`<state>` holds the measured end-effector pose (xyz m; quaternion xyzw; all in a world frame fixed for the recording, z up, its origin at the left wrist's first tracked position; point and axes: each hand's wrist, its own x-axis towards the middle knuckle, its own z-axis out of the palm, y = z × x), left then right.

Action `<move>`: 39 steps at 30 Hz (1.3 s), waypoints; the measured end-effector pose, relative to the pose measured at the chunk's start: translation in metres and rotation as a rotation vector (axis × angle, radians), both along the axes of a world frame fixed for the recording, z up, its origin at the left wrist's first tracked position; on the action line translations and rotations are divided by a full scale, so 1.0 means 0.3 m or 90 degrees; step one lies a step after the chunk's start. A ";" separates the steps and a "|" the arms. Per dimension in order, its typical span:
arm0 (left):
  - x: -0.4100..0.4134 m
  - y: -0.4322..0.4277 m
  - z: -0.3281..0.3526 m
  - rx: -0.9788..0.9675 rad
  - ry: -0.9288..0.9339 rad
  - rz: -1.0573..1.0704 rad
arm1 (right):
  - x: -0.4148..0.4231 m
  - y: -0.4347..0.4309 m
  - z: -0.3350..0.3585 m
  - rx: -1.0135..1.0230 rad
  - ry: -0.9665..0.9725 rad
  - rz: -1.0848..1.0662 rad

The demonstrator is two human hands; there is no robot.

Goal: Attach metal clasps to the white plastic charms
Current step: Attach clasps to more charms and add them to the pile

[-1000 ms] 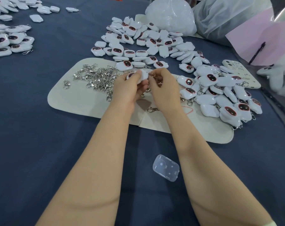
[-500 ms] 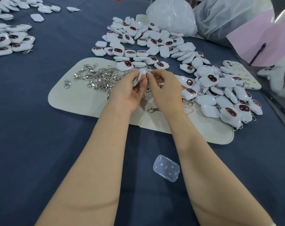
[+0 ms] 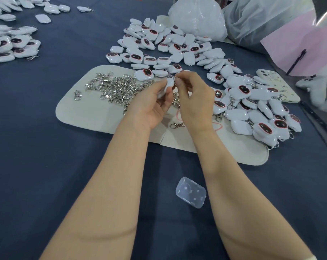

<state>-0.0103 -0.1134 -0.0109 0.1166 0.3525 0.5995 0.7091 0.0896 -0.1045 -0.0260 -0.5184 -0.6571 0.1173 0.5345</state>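
My left hand (image 3: 151, 106) grips a white plastic charm (image 3: 169, 83) edge-up above the beige mat (image 3: 95, 113). My right hand (image 3: 194, 98) pinches a small metal clasp (image 3: 174, 77) against the charm's top end. A heap of loose silver clasps (image 3: 117, 88) lies on the mat to the left of my hands. One single clasp (image 3: 175, 125) lies on the mat between my wrists. A pile of charms without clasps (image 3: 170, 47) spreads behind the mat. Charms with clasps on them (image 3: 256, 109) are heaped at the right.
A clear plastic case (image 3: 190, 192) lies on the dark blue cloth between my forearms. More white charms (image 3: 10, 44) sit at the far left. White plastic bags (image 3: 198, 17) stand at the back. A phone case (image 3: 277, 85) and pink sheet (image 3: 305, 49) lie at the right.
My left hand has turned palm-up and tilted the charm onto its edge. My right hand's fingertips stay at the charm's top with the clasp.
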 end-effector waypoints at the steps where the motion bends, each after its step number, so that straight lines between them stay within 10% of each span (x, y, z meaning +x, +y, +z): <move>1: -0.001 0.001 -0.001 -0.005 -0.013 0.002 | 0.001 0.000 0.000 0.001 -0.001 0.000; 5: 0.001 0.002 -0.002 -0.005 0.003 0.028 | 0.012 0.002 0.006 0.006 -0.049 -0.005; 13: 0.031 -0.007 -0.029 0.269 0.816 0.216 | 0.033 0.018 -0.008 -0.173 -0.220 0.068; 16: 0.032 0.008 -0.042 0.234 0.761 0.199 | 0.027 0.015 -0.010 -0.186 -0.101 0.064; 21: 0.010 0.025 -0.034 0.054 0.247 0.133 | -0.003 0.012 -0.002 -0.176 0.121 0.104; 25: 0.005 0.018 -0.029 0.030 0.083 0.074 | -0.004 0.011 0.000 -0.153 0.194 0.095; 39: 0.032 0.006 -0.025 0.192 0.603 0.178 | 0.019 0.015 0.001 -0.102 -0.071 0.023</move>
